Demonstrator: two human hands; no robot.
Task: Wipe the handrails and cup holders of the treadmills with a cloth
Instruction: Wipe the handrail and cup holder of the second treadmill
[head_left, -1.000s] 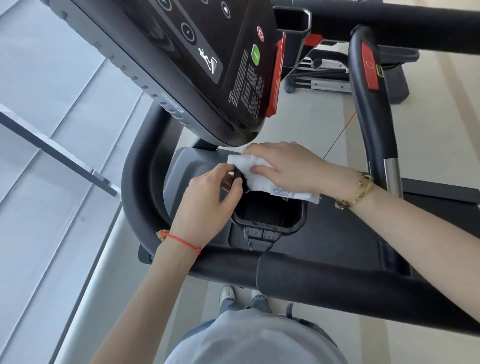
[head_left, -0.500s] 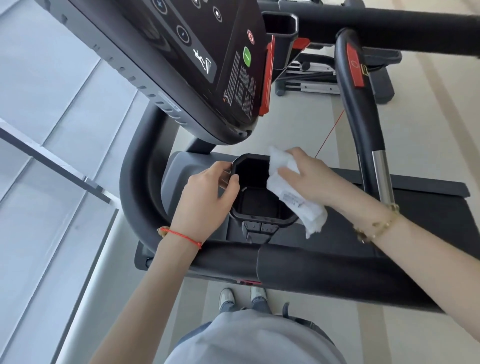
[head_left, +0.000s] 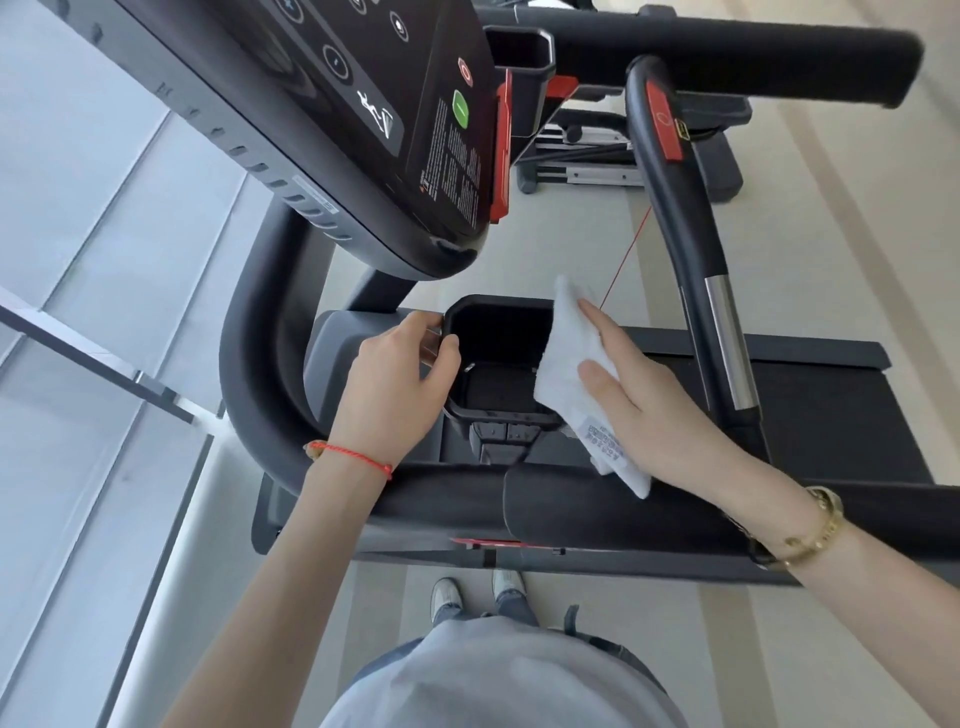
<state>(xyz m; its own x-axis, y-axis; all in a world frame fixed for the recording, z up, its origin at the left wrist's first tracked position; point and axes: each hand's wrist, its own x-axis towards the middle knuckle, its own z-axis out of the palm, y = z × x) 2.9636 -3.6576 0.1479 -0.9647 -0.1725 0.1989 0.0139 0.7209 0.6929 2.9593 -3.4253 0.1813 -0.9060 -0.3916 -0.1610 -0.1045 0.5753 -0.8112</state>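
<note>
the white cloth (head_left: 566, 374) with a printed label drapes over the 3 o'clock rim of the black, open cup holder (head_left: 498, 358). the padded black handrail (head_left: 597, 509) runs just beside it at 6 o'clock.

A pale striped floor (head_left: 457, 270) is seen beneath everything. The treadmill (head_left: 810, 395) is set on it, a second machine's base (head_left: 582, 174) stands at twelve o'clock, and shoes (head_left: 447, 597) are planted at six.
</note>
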